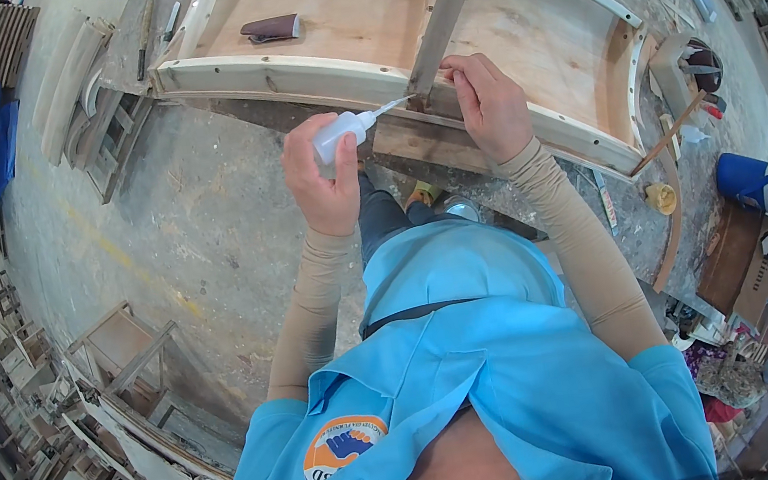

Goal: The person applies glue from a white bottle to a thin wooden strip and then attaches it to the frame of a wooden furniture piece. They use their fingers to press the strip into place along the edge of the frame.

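My left hand (316, 186) is wrapped round a small white squeeze bottle (339, 136). Its thin nozzle tilts up to the right, and the tip reaches the lower end of a wooden crossbar (449, 17). That bar meets the near rail of a curved wooden frame (297, 73) with plywood panels inside. Just right of this joint is my right hand (496, 116), its thumb and fingers bent together in a pinch by the bar. Whatever sits between those fingertips, if anything, is too small to make out.
On the left panel lies a dark brown sleeve-like piece (272, 29). A hammer (145, 28) rests at the far left. Curved wooden parts (78, 87) are stacked beside the frame. To the right stand a blue container (749, 184) and a small yellowish cup (661, 197).
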`<state>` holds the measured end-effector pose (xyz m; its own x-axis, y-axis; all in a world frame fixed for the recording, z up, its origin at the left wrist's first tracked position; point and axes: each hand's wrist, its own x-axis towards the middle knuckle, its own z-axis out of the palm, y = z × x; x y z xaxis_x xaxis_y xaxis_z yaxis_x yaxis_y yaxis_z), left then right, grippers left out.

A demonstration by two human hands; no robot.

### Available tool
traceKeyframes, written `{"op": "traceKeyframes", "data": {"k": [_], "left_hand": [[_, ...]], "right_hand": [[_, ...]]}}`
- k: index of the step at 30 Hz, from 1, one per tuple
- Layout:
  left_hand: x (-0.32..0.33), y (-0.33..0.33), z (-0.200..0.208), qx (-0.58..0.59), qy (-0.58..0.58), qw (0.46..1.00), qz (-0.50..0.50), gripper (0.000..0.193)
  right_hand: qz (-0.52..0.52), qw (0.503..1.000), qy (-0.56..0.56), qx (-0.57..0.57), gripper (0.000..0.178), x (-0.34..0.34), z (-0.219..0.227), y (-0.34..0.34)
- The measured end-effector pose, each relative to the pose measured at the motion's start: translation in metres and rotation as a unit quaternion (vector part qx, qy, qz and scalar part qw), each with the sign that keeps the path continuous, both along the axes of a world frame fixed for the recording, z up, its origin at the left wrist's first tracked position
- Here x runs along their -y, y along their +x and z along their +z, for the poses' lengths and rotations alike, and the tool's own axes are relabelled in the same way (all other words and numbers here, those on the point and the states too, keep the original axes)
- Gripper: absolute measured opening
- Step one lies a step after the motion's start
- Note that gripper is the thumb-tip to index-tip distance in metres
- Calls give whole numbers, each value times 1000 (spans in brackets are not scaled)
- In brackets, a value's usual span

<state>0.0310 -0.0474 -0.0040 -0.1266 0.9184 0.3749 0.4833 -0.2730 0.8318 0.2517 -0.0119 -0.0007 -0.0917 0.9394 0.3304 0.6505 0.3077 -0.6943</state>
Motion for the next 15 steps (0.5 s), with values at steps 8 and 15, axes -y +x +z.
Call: {"op": "traceKeyframes", "data": {"k": [8,15], "left_hand": [[-1,6,8,61,-33,998,-5,23],[-4,10,-1,18,-13,1000,1,23]], "right_hand": [[3,1000,3,-9,18,0,-1,0],[4,1000,2,-8,18,0,0,1]]}}
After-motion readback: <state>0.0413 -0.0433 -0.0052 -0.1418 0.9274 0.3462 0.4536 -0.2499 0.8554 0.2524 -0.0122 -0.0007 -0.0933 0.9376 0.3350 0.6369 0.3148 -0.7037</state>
